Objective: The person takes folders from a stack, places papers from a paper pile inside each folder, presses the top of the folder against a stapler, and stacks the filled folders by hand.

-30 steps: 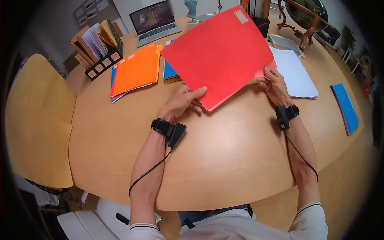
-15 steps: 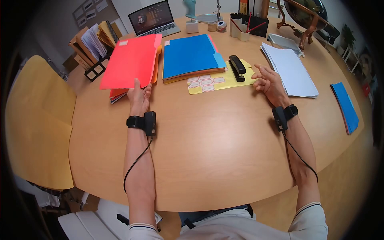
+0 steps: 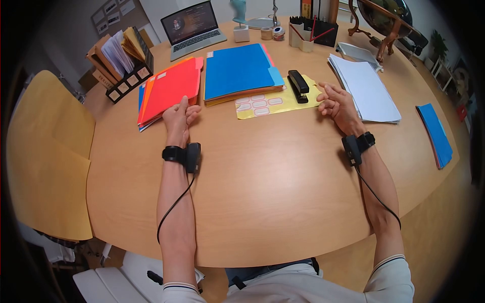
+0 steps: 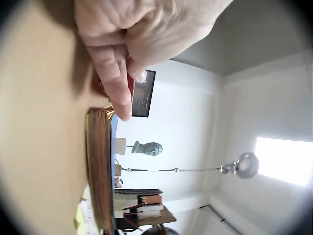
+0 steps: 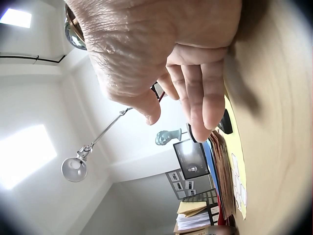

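The red folder (image 3: 174, 91) lies on the left pile, over an orange folder (image 3: 146, 101) whose edge shows along its left side. My left hand (image 3: 177, 118) pinches the red folder's near right corner, thumb on top and fingers at its edge; in the left wrist view a red strip shows between thumb and fingers. My right hand (image 3: 339, 106) holds nothing, its fingers loosely bent. It is beside the right end of a yellow label sheet (image 3: 242, 112), close to a black stapler (image 3: 298, 87) standing on that sheet.
A blue folder (image 3: 242, 73) tops the middle stack. White papers (image 3: 366, 91) lie to the right, and more blue folders (image 3: 434, 135) by the right edge. Behind stand a laptop (image 3: 194, 38), a file rack (image 3: 129, 83), a teal bust (image 3: 239, 12) and a pencil holder (image 3: 305, 38).
Both hands held the red folder up at first. The right hand let go, and the left hand carried it left and lowered it onto the orange pile, uncovering the blue folder and stapler.
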The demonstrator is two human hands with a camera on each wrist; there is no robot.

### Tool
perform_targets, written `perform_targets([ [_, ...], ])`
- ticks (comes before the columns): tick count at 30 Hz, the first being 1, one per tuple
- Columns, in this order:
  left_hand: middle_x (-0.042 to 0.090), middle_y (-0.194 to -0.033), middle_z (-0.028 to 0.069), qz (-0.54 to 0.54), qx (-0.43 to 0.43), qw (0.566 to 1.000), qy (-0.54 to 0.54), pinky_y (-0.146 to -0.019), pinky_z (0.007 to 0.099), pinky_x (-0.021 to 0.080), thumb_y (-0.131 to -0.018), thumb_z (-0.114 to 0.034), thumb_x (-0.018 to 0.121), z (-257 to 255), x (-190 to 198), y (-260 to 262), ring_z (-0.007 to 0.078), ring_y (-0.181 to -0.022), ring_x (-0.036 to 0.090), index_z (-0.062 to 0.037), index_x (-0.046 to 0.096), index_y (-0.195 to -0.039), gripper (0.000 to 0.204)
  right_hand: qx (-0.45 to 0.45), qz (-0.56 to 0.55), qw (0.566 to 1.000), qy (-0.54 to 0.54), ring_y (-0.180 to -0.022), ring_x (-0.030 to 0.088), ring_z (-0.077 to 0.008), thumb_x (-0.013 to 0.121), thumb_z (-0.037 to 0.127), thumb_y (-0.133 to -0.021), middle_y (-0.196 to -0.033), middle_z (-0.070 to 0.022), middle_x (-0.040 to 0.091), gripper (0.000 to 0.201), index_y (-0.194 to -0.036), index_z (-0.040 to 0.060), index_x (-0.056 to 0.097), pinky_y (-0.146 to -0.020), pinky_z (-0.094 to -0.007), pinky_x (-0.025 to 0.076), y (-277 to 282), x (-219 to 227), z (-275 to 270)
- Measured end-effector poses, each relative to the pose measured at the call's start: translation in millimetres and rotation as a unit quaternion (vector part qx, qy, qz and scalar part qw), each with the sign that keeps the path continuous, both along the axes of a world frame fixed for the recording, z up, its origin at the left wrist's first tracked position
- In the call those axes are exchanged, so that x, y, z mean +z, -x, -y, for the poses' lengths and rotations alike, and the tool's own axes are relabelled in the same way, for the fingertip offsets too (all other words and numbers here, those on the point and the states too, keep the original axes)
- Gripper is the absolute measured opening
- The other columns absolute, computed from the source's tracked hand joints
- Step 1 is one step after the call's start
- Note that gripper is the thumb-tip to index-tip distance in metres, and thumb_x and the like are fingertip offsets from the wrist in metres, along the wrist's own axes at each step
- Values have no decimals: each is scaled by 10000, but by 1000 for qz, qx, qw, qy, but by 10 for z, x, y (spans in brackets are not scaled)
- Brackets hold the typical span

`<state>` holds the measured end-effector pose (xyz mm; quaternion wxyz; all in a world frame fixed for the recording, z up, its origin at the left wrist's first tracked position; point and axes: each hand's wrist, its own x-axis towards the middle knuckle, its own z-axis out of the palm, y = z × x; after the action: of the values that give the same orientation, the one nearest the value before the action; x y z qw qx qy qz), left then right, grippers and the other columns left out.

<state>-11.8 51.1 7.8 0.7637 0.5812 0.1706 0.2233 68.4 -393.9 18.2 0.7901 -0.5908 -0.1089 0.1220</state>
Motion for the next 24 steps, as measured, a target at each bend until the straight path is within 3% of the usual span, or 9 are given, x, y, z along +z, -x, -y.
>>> perform_targets([
  [4,704,-770,109,-49,59,996,-51,-506,179,518,-980,-262,716,97,-13,-38,128,-606,677,47,665,-1006,314,-4,-11,1000,13,-665,681,-135,665,307,-998,-886,-80,674,496,-1331,-41,543,-566,-224,545,17,17,-6],
  [8,720,-817,93,-30,41,990,-131,-569,196,538,-980,-227,715,102,-102,-79,120,-663,692,24,691,-1029,257,3,-15,1000,21,-670,673,-127,668,315,-996,-894,-76,667,499,-1325,-41,553,-569,-225,535,-7,-7,3],
  [11,725,-914,104,87,37,939,-332,-735,282,573,-938,-144,735,201,-125,-192,177,-806,702,7,707,-1124,241,1,-15,999,32,-673,667,-126,668,315,-996,-900,-78,661,499,-1326,-42,555,-573,-224,533,8,0,-6],
  [13,714,-1042,130,155,9,811,-564,-964,384,515,-886,-85,732,262,-86,-206,262,-1030,660,-29,688,-1241,363,2,-15,999,32,-674,665,-126,667,314,-997,-899,-78,658,499,-1327,-43,554,-575,-224,531,-6,-21,5],
  [14,714,-1042,130,155,9,811,-564,-964,384,515,-886,-85,732,278,-91,-184,262,-1030,660,-29,688,-1241,363,5,-14,999,32,-674,664,-127,666,313,-997,-897,-77,656,500,-1329,-43,553,-576,-224,530,-12,-27,5],
  [16,688,-1197,164,-19,22,805,-593,-1102,441,406,-886,-124,702,292,-156,-129,318,-1238,571,-37,683,-1262,386,2,-14,999,31,-674,665,-130,666,312,-997,-896,-76,656,496,-1326,-43,555,-574,-225,529,-3,-19,0],
  [19,569,-1442,174,-109,-15,805,-583,-1189,482,295,-929,-218,676,189,-168,-57,373,-1421,388,-83,634,-1355,449,2,-14,1000,28,-671,667,-135,669,309,-996,-892,-73,655,486,-1317,-40,564,-570,-228,528,-10,-41,5],
  [22,553,-1462,165,-117,-10,725,-679,-1193,514,277,-939,-270,667,-69,-308,-159,423,-1414,374,-96,600,-1394,492,4,-12,1000,27,-666,667,-139,674,305,-994,-887,-72,654,472,-1305,-36,573,-566,-230,526,-10,-36,-3],
  [24,543,-1468,172,-126,13,720,-682,-1191,513,281,-940,-268,667,-50,-357,-168,434,-1409,374,-88,599,-1392,491,3,-13,1000,28,-663,667,-141,676,303,-992,-884,-71,653,466,-1299,-34,577,-564,-230,526,-12,-36,0],
])
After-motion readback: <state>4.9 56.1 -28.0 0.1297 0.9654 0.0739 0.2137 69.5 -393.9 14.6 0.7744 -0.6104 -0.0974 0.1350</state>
